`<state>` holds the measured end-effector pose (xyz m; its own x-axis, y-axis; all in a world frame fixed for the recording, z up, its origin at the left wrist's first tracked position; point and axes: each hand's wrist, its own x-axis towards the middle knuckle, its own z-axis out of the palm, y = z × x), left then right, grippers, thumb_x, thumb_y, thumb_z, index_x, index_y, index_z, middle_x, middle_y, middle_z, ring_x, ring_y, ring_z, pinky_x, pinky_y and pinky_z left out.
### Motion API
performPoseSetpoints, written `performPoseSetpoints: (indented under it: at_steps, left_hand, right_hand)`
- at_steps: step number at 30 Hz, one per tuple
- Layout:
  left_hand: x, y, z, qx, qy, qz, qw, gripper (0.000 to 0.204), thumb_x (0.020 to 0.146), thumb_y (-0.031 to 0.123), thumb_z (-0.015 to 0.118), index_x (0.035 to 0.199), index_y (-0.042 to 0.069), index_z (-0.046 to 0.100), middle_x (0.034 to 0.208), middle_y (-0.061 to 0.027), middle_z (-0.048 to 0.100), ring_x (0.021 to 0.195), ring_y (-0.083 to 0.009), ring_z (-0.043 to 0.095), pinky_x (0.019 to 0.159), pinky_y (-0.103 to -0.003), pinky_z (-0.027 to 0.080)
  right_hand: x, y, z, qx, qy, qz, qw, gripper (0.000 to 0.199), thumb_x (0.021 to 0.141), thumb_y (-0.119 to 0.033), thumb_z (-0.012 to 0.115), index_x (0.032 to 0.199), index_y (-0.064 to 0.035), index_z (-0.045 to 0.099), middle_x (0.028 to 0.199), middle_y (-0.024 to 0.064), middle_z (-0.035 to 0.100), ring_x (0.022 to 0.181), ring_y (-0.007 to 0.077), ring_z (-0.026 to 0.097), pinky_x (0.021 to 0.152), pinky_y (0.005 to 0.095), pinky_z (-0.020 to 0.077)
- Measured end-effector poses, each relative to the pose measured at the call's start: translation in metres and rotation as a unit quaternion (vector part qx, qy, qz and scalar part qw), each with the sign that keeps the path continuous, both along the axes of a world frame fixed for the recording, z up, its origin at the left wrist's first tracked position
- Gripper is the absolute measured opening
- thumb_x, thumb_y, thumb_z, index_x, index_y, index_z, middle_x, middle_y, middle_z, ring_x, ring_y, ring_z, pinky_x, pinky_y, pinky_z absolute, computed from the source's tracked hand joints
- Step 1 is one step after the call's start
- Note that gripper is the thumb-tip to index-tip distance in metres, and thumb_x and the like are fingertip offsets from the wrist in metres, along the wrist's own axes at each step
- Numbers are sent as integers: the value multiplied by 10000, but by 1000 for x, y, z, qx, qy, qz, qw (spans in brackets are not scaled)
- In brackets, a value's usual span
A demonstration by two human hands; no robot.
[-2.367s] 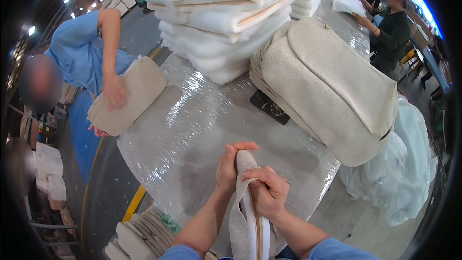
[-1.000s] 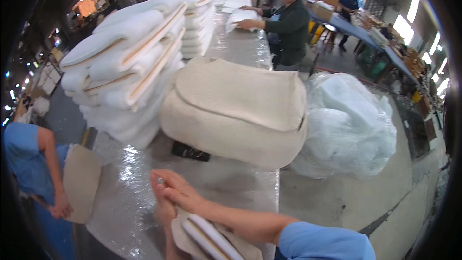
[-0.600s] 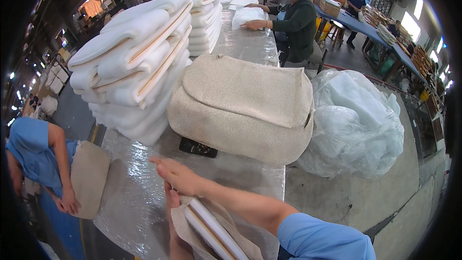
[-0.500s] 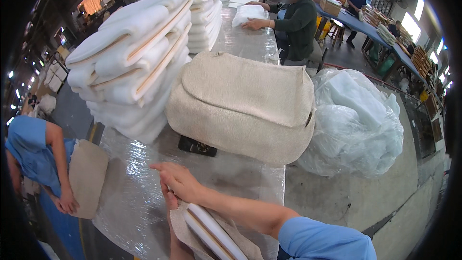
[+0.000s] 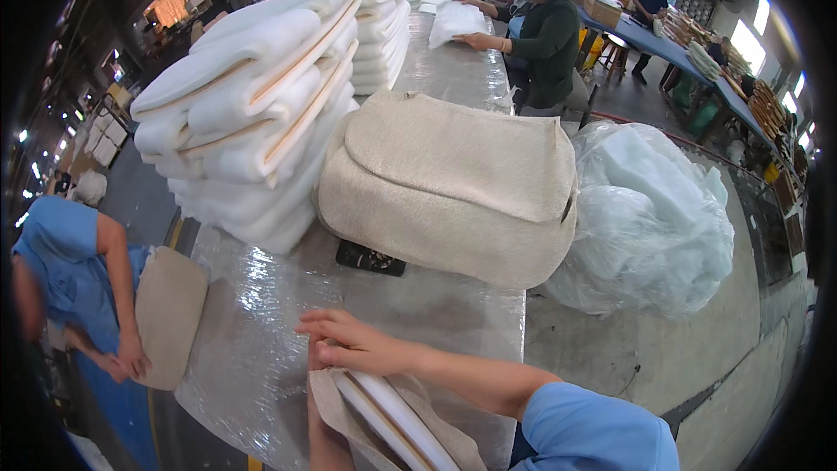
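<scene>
Head view shows us the beige fabric cover with its white foam insert at the near edge of the table, low in the picture, its mouth open toward us and the foam's layered edge showing between the cloth lips. Our right hand lies flat over the top of the cover's far end, fingers stretched out and close together, pressing the cloth down against the table rather than pinching it. Our left hand is mostly hidden beneath the right one and the cover, only its forearm rising from the lower edge, so we cannot tell how its fingers stand. To seat the foam well, we judge that the flat hand should keep the cloth smooth while the hidden hand works the foam square into the corners, so no fold bunches at the seam. Beyond our hands lies a dark flat object, then a finished beige cushion, with a stack of white foam pads to its left and a clear bag of stuffing to its right. A co-worker in blue holds another beige cover at the table's left side.
</scene>
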<state>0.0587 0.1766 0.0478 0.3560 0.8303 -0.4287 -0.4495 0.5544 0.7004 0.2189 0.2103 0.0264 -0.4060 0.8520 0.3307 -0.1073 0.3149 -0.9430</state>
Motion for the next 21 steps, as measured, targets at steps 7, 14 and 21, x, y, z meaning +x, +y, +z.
performPoseSetpoints:
  at_steps: [7,14,21]
  left_hand:
    - [-2,-1,8,-4,-20,-20,1000,759,1115,551,516,1675,64,355,1595,-132,486,1453,-281,498,1222,-424,398]
    - [-28,3,-8,83,66,-40,994,746,998,345,624,1646,37,418,1579,-139,553,1426,-273,569,1191,-401,465]
    - [-9,18,11,114,62,-123,984,754,973,215,664,1666,73,406,1633,-91,483,1502,-211,462,1244,-375,371]
  right_hand:
    - [67,-24,28,-89,5,118,989,719,944,-213,758,1615,-148,507,1702,140,382,1589,354,332,1242,520,384]
    - [59,-10,44,66,-86,70,992,648,888,-161,831,1500,-90,632,1591,129,548,1464,322,515,1215,456,419]
    - [77,-31,42,-99,1,-6,995,692,874,-130,848,1527,-144,619,1579,89,577,1441,265,547,1141,423,461]
